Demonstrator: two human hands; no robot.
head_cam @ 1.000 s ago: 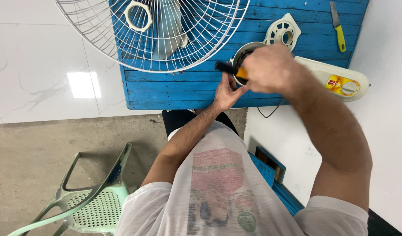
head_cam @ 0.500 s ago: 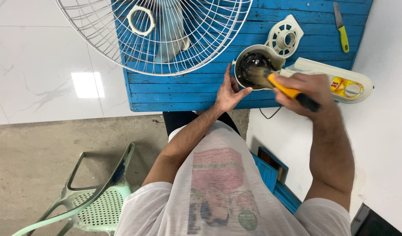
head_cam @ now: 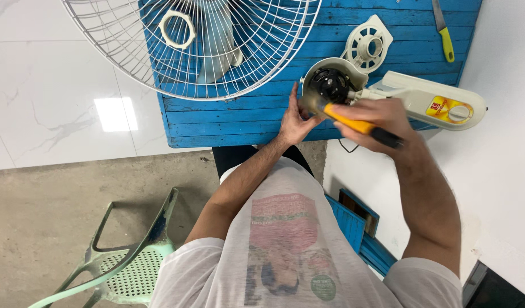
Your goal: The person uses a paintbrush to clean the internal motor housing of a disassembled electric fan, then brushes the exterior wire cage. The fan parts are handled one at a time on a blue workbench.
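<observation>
Head view: left hand (head_cam: 295, 117) cupped against fan motor housing (head_cam: 331, 85) at blue table (head_cam: 228, 117) edge, steadying it; right hand (head_cam: 372, 122) clenched on yellow-handled screwdriver (head_cam: 356, 124), tip angled into housing; wire fan guard (head_cam: 188, 45), white cover (head_cam: 368, 43) set aside.

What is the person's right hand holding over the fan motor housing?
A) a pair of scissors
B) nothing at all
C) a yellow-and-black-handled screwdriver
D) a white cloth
C: the right hand grips a yellow-and-black-handled screwdriver whose tip points into the open fan motor housing, while the left hand steadies the housing's edge on the blue table.
</observation>
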